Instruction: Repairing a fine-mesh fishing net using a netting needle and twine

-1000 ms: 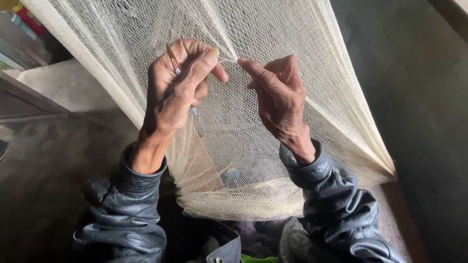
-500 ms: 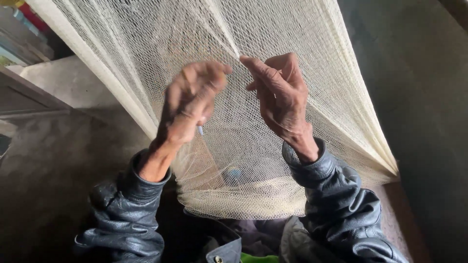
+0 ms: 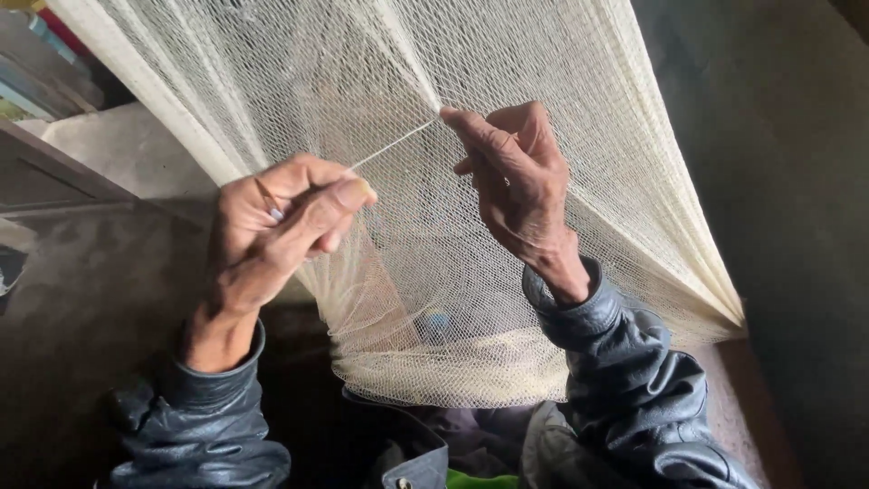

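Observation:
A cream fishing net hangs from above and drapes down over my lap. My right hand pinches a fold of the net's mesh between thumb and forefinger at upper centre. My left hand is closed on a thin tool, likely a netting needle, and holds a taut pale thread that runs up to the spot my right hand pinches. Both arms wear dark leather jacket sleeves.
A grey concrete floor spreads to the left and a grey wall rises on the right. A low ledge with stacked coloured items sits at the upper left. A small blue object shows through the net.
My left hand has drawn down and to the left, away from my right hand, pulling the thread tight. My right hand has kept its pinch on the net.

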